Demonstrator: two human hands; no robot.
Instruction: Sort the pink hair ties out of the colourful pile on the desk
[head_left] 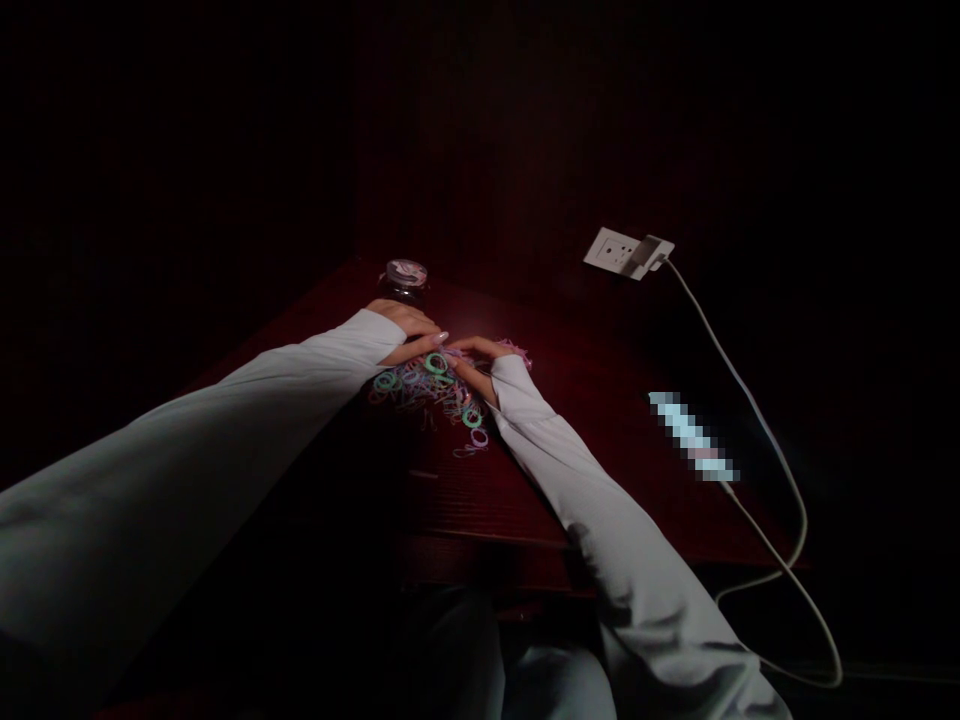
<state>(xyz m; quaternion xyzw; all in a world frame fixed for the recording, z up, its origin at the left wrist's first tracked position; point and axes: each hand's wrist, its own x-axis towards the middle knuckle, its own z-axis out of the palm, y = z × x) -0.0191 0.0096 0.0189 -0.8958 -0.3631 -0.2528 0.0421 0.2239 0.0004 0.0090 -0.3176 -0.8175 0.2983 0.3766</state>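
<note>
A loose pile of coloured hair ties (435,364) in green, purple, orange and other colours lies on the dark red table. At the pile's far left edge rests my left hand (409,325), its thumb stretched over the hair ties and its other fingers partly hidden behind. My right hand (478,365) lies on the pile's right side, with thumb and forefinger apart and hair ties between and around them. Both hands look open. Just beyond my left hand stands a round, dark-looking jar (405,280) with a labelled lid.
On the wall, a white socket (615,250) holds a charger (654,257). Its white cable (739,380) loops down past the table's right edge to a blurred-out lit device (694,437) right of my right forearm. The surroundings are very dark.
</note>
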